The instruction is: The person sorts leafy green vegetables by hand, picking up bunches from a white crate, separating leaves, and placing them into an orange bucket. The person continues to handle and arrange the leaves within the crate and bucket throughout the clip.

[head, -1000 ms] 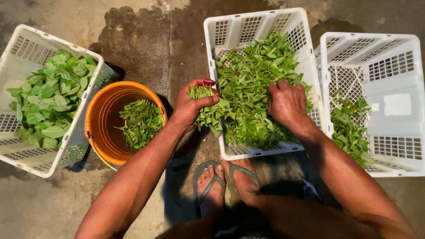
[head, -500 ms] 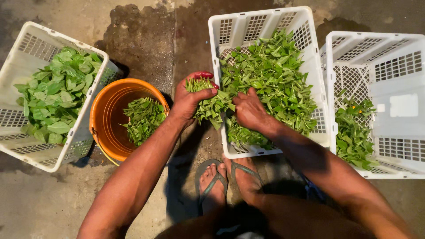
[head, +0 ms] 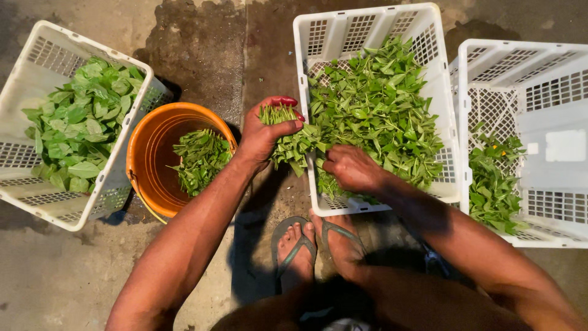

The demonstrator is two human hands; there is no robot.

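Head view: a bunch of leafy green stems (head: 288,132) sits in the fist of the left hand (head: 264,132), cut ends sticking up above the curled fingers (head: 288,125) and the leaves hanging below them toward the crate's near left corner. The bunch is held just outside the left wall of the middle white crate (head: 367,34). The right hand (head: 349,168) lies just right of that fist, inside the crate, its fingers bent down into the loose green leaves (head: 380,104) and closed on some of them. Left of the gripping fingers stands an orange bucket (head: 147,159) with a small heap of trimmed greens (head: 199,159) in it. Beyond the bucket, farther left, a white basket (head: 55,55) holds broader leaves (head: 79,129). Well right of both hands, a third white crate (head: 551,79) has a few sprigs (head: 493,178) along its left side. Below the fingers, two feet in sandals (head: 312,245) rest on the concrete floor (head: 61,276).
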